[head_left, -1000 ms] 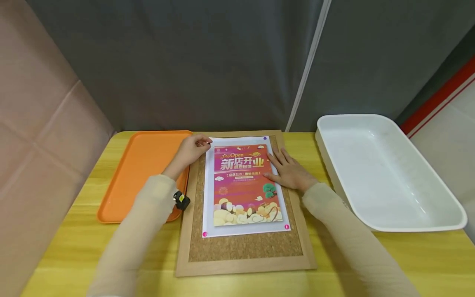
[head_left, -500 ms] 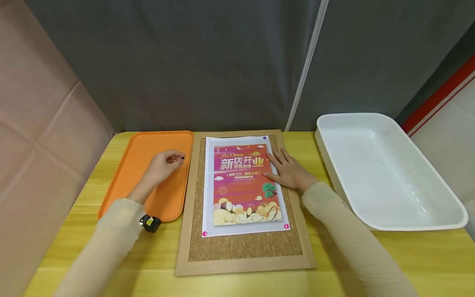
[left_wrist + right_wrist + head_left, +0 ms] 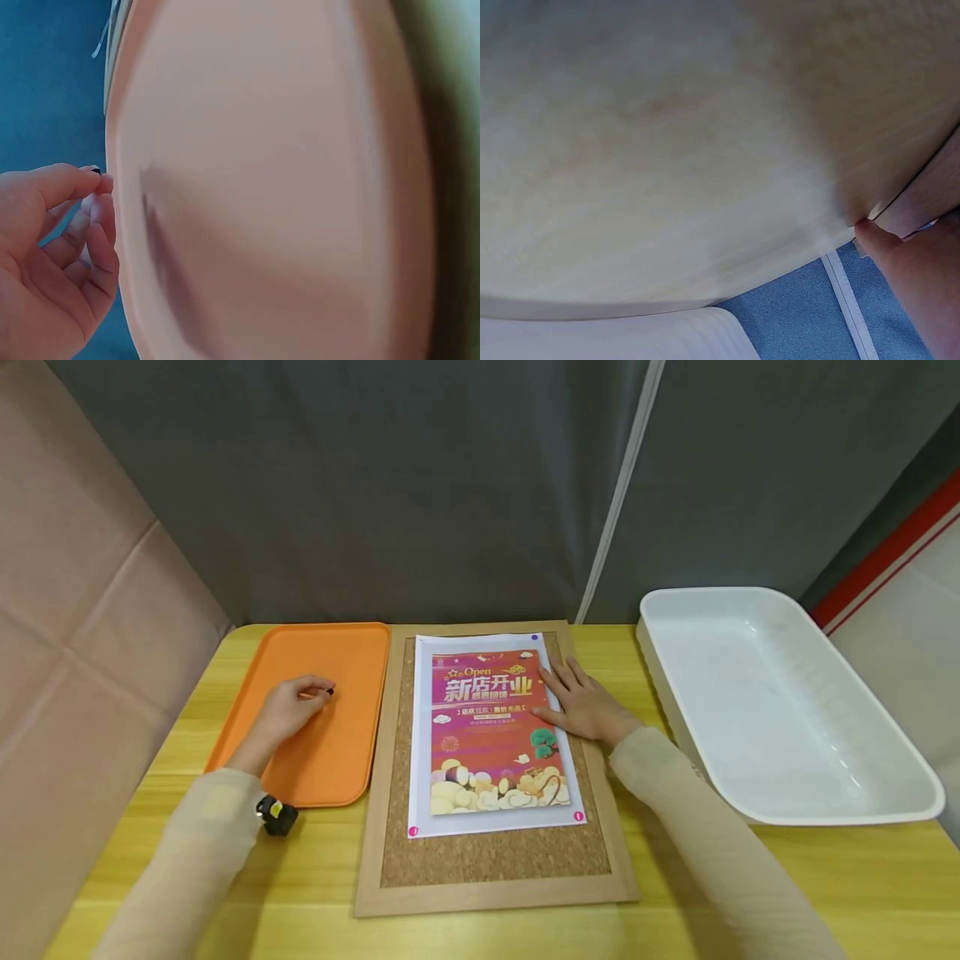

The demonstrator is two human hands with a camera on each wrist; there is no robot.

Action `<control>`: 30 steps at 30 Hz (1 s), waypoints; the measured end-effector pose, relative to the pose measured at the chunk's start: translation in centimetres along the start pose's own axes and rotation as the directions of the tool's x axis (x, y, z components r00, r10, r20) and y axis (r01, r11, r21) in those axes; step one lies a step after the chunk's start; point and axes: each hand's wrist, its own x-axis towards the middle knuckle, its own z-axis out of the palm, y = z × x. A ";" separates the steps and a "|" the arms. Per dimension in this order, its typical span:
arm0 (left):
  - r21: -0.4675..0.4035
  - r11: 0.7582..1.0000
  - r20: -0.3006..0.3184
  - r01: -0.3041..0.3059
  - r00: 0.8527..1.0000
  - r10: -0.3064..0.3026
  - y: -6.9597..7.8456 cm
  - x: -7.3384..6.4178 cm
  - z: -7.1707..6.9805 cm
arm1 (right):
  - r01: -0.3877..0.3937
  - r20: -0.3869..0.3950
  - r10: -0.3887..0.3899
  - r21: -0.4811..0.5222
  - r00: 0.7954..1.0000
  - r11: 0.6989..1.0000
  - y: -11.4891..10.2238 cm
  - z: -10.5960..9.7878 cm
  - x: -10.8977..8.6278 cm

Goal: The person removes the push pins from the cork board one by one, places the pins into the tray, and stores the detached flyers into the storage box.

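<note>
My left hand (image 3: 285,708) hovers above the orange tray (image 3: 330,768), pinching a small black thumbtack (image 3: 330,692) between thumb and fingertips. In the left wrist view the tack (image 3: 96,171) shows only as a dark spot at the fingertips. A red and purple poster on white paper (image 3: 491,752) lies on a wood-framed cork board (image 3: 495,860). Round tacks sit at three corners: a purple tack (image 3: 534,637) at the top right and pink tacks (image 3: 578,817) at the bottom. The right hand (image 3: 588,708) rests with spread fingers on the paper's right edge and the frame.
A large white basin (image 3: 787,710) stands to the right on the yellow wood-grain table (image 3: 697,893). Behind the table hangs a dark grey curtain (image 3: 420,502). The orange tray lies right beside the board's left edge.
My left hand has moved from the poster's top left corner leftwards to over the orange tray, carrying the black thumbtack. That corner now shows bare. The right hand has stayed put.
</note>
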 end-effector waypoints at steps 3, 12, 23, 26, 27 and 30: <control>0.008 1.000 0.000 0.007 1.000 -0.007 -0.4 0.4 0.0 | -0.004 -0.001 0.004 0.002 1.000 1.000 0.0 0.0 0.0; 0.028 1.000 0.030 0.000 1.000 -0.001 -1.1 1.3 0.0 | -0.004 0.001 0.004 0.008 1.000 1.000 -0.1 0.0 0.0; 0.029 0.999 0.070 0.015 0.997 -0.017 -1.3 1.5 -0.1 | -0.001 -0.009 0.001 -0.003 1.000 1.000 0.0 -0.1 0.1; 0.031 0.999 0.083 0.016 0.996 -0.018 -1.3 1.5 -0.1 | -0.003 -0.006 0.003 -0.004 1.000 1.000 -0.1 -0.1 0.0; 0.030 0.999 0.086 0.016 0.996 -0.018 -1.3 1.5 -0.2 | -0.002 -0.005 0.002 -0.006 1.000 1.000 -0.1 -0.1 0.0; 0.028 1.000 0.091 0.002 0.996 -0.005 -1.1 1.4 -0.2 | -0.001 -0.002 0.001 -0.001 1.000 1.000 -0.2 -0.1 0.0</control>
